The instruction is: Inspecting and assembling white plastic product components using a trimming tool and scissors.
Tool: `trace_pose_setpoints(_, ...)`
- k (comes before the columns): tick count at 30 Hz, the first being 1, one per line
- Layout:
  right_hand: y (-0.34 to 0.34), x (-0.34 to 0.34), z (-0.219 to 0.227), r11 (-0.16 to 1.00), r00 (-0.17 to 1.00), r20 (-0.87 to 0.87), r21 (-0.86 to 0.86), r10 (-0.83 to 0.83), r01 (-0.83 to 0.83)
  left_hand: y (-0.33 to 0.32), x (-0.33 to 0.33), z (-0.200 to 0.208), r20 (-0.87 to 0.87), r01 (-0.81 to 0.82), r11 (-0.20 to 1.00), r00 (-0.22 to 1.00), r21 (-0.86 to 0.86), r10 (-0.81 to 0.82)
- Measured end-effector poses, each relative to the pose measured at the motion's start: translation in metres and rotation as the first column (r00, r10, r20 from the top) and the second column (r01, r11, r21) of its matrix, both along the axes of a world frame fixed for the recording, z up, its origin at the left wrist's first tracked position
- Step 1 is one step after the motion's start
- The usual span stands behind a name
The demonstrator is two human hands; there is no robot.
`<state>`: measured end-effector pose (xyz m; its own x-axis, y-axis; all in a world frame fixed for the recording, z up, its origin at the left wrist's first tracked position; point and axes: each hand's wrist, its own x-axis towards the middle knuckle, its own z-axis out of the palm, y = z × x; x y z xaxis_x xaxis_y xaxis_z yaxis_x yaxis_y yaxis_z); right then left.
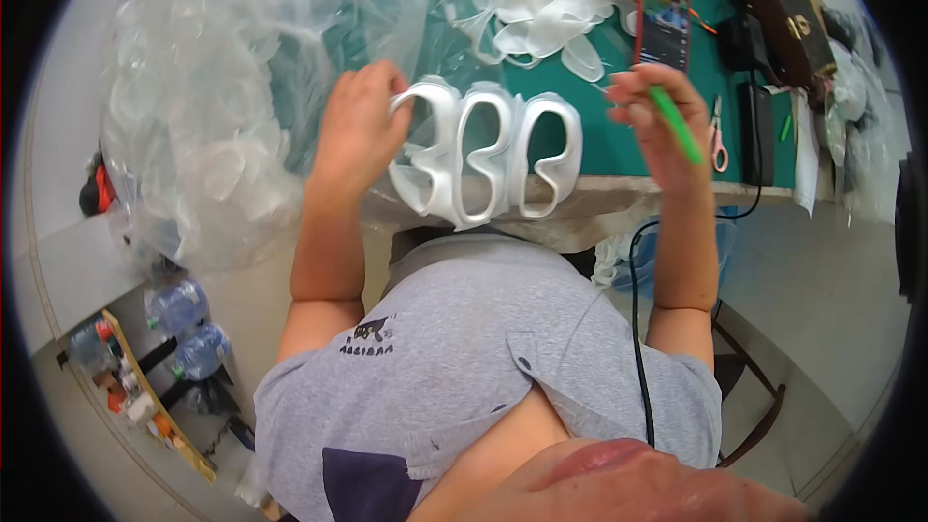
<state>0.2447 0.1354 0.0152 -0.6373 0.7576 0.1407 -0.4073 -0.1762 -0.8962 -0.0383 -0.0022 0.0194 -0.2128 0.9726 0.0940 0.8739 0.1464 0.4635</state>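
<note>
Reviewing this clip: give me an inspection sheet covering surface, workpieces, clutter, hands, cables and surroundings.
Surface: green tabletop, partly covered by clear plastic bagging.
Workpieces: three white frames side by side near the front edge; translucent pieces loosely piled behind.
Clutter: phone, pink-handled scissors and brown case, all on the right.
Hands: left hand at the leftmost frame's edge, grip unclear; right hand holds a green-handled tool, tip indistinct.
Cables: black cable passes the right forearm, hanging over the front edge.
Surroundings: large clear bottles at lower left.
</note>
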Motion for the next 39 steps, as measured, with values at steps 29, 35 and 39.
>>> trace_pose_setpoints(29,-0.035,-0.055,-0.001,0.405,0.930,-0.015,0.898,-0.367,0.174,0.007,0.064,0.029,0.945,-0.133,0.990,0.326,0.053,-0.007)
trace_pose_setpoints(35,-0.036,-0.058,-0.006,0.396,0.912,0.000,0.901,-0.409,0.178,0.006,0.061,0.030,0.872,-0.128,0.989,0.489,0.075,-0.003)
trace_pose_setpoints(39,-0.037,-0.062,-0.002,0.415,0.884,0.128,0.906,-0.449,0.080,0.005,0.063,0.027,0.847,-0.162,0.984,0.531,0.079,0.019)
